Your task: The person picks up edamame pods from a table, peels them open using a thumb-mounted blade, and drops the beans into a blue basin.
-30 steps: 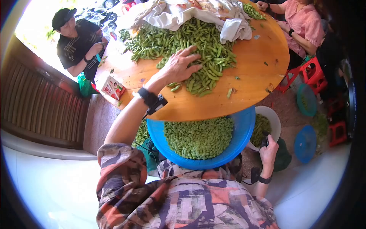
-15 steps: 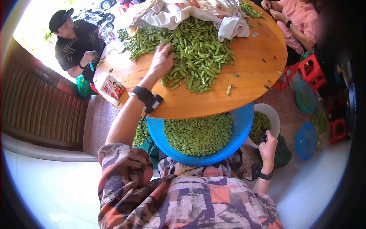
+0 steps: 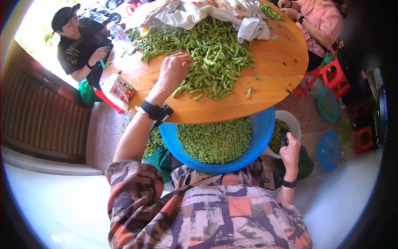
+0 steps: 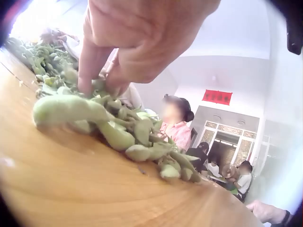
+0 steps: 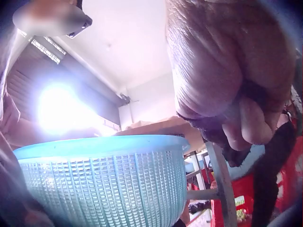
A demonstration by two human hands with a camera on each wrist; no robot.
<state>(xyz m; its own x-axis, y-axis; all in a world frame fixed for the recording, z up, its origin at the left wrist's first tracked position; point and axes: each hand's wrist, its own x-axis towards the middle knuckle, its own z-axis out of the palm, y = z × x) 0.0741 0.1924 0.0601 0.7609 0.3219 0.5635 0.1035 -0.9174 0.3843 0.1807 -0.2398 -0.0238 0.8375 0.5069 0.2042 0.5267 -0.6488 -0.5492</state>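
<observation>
My left hand (image 3: 173,74) is at the near left edge of a heap of green soybean pods (image 3: 213,62) on the round wooden table. In the left wrist view, its finger and thumb point down among the pods (image 4: 71,111); I cannot tell whether they pinch one. Low on the right, my right hand (image 3: 290,153) curls its fingers round a small dark item (image 3: 284,140), largely hidden by the palm in the right wrist view. A blue basket (image 3: 166,147) full of shelled green beans (image 3: 213,141) sits between my lap and the table edge.
A white bucket (image 3: 295,124) with green pieces stands right of the basket. A white cloth (image 3: 186,18) covers the far pods. A red-and-white carton (image 3: 120,89) and a plastic bottle (image 3: 118,33) stand on the left. People sit on both sides; red stools (image 3: 336,79) stand on the right.
My left hand has drawn back from the middle of the heap to its left edge, its spread fingers now bent down. The right hand stays low by the bucket.
</observation>
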